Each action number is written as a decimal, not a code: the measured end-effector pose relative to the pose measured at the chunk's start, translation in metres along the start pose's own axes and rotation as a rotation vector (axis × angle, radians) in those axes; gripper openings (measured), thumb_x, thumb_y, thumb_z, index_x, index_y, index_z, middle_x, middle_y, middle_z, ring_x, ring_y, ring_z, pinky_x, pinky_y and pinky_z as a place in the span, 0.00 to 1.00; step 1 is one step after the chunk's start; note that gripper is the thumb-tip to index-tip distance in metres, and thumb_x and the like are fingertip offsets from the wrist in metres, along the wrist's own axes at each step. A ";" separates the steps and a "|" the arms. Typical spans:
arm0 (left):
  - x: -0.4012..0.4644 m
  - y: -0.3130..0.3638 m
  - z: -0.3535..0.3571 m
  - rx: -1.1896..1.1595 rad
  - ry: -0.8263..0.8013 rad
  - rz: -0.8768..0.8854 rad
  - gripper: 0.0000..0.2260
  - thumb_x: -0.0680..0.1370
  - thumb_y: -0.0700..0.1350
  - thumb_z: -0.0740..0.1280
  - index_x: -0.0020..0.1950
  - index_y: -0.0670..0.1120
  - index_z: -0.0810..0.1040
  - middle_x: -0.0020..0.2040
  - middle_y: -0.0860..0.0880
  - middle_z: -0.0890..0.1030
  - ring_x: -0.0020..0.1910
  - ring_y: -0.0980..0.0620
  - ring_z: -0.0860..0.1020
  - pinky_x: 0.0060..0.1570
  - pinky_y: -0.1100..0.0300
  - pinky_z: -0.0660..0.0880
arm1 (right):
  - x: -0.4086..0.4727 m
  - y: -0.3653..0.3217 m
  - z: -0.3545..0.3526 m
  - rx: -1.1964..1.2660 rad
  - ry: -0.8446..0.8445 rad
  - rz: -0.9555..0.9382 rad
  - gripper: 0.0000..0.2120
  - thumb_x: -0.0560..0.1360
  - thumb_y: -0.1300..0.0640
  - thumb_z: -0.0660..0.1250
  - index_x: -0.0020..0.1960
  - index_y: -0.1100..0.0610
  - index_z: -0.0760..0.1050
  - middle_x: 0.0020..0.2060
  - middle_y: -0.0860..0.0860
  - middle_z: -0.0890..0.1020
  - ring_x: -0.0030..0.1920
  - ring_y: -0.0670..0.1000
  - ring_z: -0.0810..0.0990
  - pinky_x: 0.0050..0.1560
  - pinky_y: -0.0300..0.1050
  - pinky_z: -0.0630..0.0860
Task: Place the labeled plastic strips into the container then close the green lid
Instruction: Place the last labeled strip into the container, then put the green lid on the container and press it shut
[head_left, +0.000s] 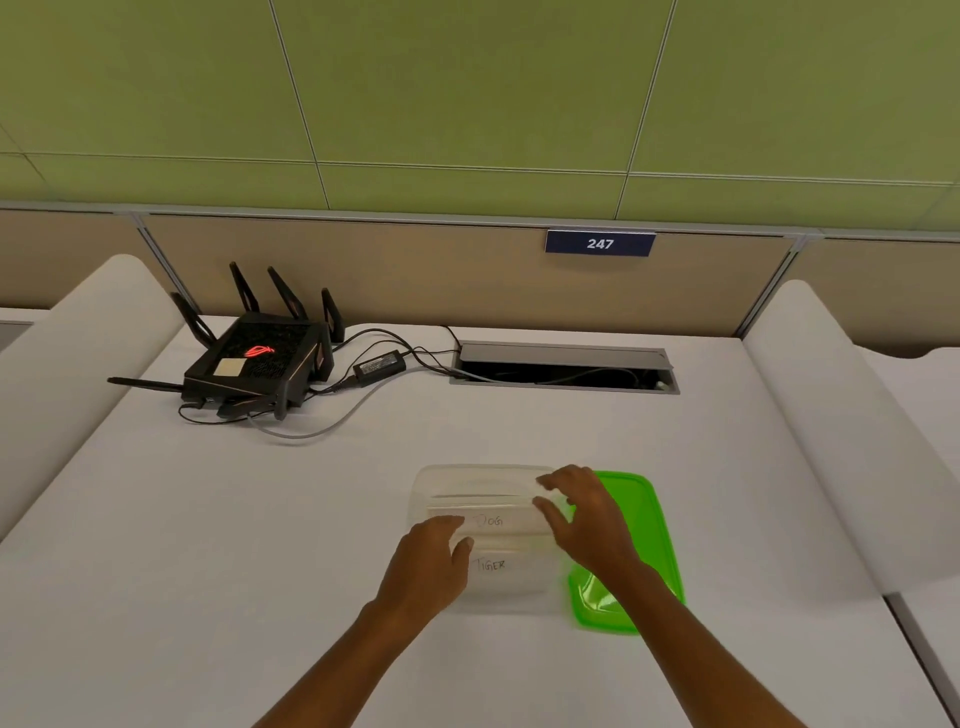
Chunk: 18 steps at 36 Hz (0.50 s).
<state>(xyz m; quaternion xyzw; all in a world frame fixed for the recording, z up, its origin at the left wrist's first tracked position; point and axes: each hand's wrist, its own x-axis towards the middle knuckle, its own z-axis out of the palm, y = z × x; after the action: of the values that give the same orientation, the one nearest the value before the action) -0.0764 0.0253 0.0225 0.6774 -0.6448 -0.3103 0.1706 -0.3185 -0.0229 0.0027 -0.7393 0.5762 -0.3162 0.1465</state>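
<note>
One black router with several upright antennas sits at the far left of the white tabletop, its cables running right to one power brick and into one open cable hatch. Wide bare surface lies between these and the near work area. One left hand rests at the left edge of one clear container, fingers curled against a plastic strip; whether its grip pinches the strip I cannot tell. Two labeled strips show through the clear plastic, one reading "DOG" and one reading "TIGER". One right hand hovers over the container's right side, fingers spread and loose, gripping nothing. One green lid lies flat just beside the container on its right. A blue tag on the partition reads "247".
</note>
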 end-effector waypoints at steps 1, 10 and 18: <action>-0.004 -0.002 0.003 -0.037 -0.010 0.047 0.20 0.82 0.52 0.66 0.74 0.50 0.75 0.71 0.52 0.78 0.71 0.51 0.76 0.70 0.61 0.70 | -0.004 0.006 -0.004 0.002 0.071 0.020 0.10 0.76 0.56 0.75 0.57 0.54 0.82 0.49 0.46 0.81 0.53 0.50 0.78 0.50 0.47 0.81; -0.032 -0.025 0.043 0.120 -0.032 0.375 0.24 0.85 0.53 0.58 0.81 0.49 0.64 0.80 0.57 0.63 0.81 0.62 0.51 0.80 0.65 0.40 | -0.074 0.057 -0.019 -0.065 0.098 0.209 0.12 0.71 0.60 0.79 0.54 0.53 0.83 0.47 0.48 0.81 0.51 0.54 0.80 0.51 0.45 0.78; -0.044 -0.038 0.058 0.458 -0.054 0.513 0.29 0.85 0.59 0.50 0.84 0.47 0.54 0.84 0.51 0.51 0.84 0.51 0.43 0.79 0.44 0.41 | -0.131 0.074 -0.012 -0.112 -0.184 0.174 0.15 0.67 0.51 0.81 0.52 0.50 0.85 0.49 0.48 0.83 0.50 0.54 0.82 0.49 0.48 0.81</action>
<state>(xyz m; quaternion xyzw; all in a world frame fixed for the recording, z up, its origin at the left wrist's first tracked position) -0.0835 0.0822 -0.0364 0.5054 -0.8513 -0.1224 0.0697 -0.4003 0.0809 -0.0699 -0.7194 0.6390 -0.2005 0.1844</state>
